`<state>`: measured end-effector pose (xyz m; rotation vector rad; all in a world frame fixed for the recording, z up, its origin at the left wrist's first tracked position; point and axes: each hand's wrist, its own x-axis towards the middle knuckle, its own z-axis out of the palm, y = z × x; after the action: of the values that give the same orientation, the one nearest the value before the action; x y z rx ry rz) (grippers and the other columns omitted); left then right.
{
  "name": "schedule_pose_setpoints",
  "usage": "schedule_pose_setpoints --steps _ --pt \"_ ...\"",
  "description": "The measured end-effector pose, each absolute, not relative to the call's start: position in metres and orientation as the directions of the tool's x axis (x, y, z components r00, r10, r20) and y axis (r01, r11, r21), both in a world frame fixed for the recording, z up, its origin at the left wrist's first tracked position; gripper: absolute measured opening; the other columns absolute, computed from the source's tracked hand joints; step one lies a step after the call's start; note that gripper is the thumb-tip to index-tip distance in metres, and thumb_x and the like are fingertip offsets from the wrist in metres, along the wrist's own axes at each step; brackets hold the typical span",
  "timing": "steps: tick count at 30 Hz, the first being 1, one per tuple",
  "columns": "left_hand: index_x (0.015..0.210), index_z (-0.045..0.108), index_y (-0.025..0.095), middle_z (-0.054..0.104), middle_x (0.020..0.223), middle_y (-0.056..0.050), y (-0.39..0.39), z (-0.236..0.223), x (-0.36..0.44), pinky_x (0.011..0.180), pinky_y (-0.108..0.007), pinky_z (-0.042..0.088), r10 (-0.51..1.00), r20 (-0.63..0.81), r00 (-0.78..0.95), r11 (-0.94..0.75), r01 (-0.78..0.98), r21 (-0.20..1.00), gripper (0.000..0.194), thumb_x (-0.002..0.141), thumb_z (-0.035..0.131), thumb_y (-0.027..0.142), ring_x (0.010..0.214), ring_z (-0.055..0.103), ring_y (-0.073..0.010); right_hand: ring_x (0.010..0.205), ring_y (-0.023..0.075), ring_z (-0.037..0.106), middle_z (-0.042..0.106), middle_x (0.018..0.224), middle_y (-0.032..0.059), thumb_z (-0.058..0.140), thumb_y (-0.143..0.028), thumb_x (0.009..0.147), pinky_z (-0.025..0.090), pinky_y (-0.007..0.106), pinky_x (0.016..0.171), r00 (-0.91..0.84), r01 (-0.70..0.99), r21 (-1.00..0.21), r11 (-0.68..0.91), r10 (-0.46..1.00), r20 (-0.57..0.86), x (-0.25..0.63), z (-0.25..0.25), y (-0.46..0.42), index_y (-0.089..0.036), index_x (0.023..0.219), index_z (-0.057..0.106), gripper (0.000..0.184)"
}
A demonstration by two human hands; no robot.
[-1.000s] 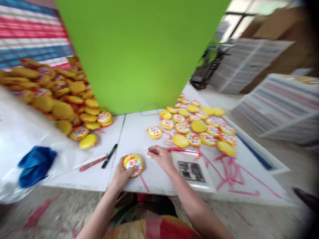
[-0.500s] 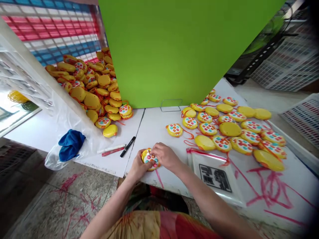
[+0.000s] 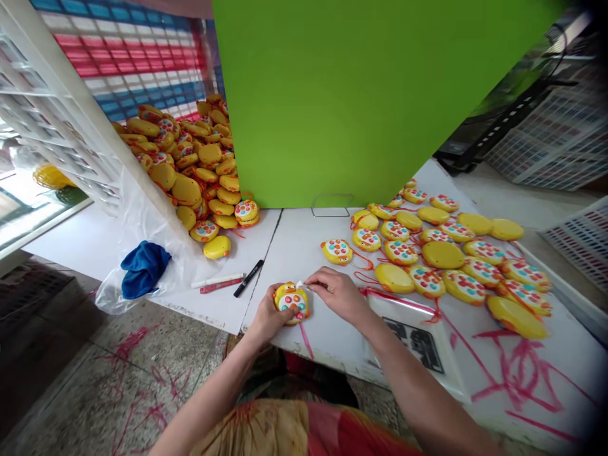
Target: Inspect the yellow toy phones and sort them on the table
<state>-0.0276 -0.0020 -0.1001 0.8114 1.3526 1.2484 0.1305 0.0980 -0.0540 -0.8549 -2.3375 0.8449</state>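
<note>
Yellow plastic, rounded and shiny, makes up the body of the toy (image 3: pixel 284 294) at the near edge of the desk (image 3: pixel 297 247). Its white front carries raised buttons in red, orange and blue-green; a small animal head with eyes sits at the far end, orange shows at the rim, and a pink strip lies on the desk just beside its near end. The left hand (image 3: pixel 266 318) grips it from the left, thumb across the buttons. The right hand (image 3: pixel 339 294) pinches a small white scrap (image 3: pixel 301 285) by the toy's head; whether the scrap touches it, I cannot tell.

The desk is white, crossed by a dark seam, with pink scribbles (image 3: pixel 515 373) at the near right. Similar toys (image 3: pixel 443 254) spread over the right side, some buttons up, some showing plain yellow backs, and a heap of toys (image 3: pixel 187 187) fills the far left. Left of the seam are a white pen (image 3: pixel 213 280) and a red pen (image 3: pixel 221 285); a black marker (image 3: pixel 248 278) lies by it. Farther left, a blue cloth (image 3: pixel 145 269) rests on clear plastic (image 3: pixel 108 294).

A green panel (image 3: pixel 342 101) stands at the far side. White crates (image 3: pixel 539 136) stand at the right, and pink streaks mark the grey floor (image 3: pixel 190 373).
</note>
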Motion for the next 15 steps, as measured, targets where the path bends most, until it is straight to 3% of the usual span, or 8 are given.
schedule_pose_setpoints --steps 4,6,15 --pt "0.112 0.046 0.016 0.060 0.094 -0.003 -0.003 -0.106 -0.029 0.076 -0.026 0.046 0.961 -0.200 -0.193 0.172 -0.151 0.973 0.059 0.062 0.076 0.025 0.083 0.057 -0.0144 0.082 0.0171 0.059 0.063 0.082 0.0048 0.051 -0.004 0.079 0.048 0.028 0.073 -0.774 0.325 -0.604 0.728 0.572 0.273 0.107 -0.059 0.087 -0.021 0.083 0.069 0.026" --pt "0.113 0.046 0.015 0.060 0.097 -0.004 -0.003 -0.107 -0.029 0.079 -0.026 0.046 0.962 -0.201 -0.185 0.168 -0.181 0.969 0.060 0.062 0.076 0.026 0.086 0.057 -0.0148 0.081 0.0172 0.059 0.062 0.082 0.0052 0.051 -0.003 0.078 0.048 0.028 0.073 -0.764 0.360 -0.597 0.717 0.594 0.253 0.106 -0.069 0.084 -0.021 0.082 0.069 0.025" --pt "0.115 0.043 0.018 0.061 0.099 -0.004 -0.003 -0.099 -0.029 0.074 -0.027 0.048 0.955 -0.263 -0.134 0.220 -0.273 0.937 0.063 0.062 0.076 0.025 0.083 0.060 -0.0148 0.067 0.0160 0.060 0.066 0.075 0.0024 0.060 -0.024 0.076 0.048 0.028 0.063 -0.568 0.418 -0.842 0.342 0.821 0.052 0.163 -0.084 0.095 -0.021 0.077 0.069 0.009"
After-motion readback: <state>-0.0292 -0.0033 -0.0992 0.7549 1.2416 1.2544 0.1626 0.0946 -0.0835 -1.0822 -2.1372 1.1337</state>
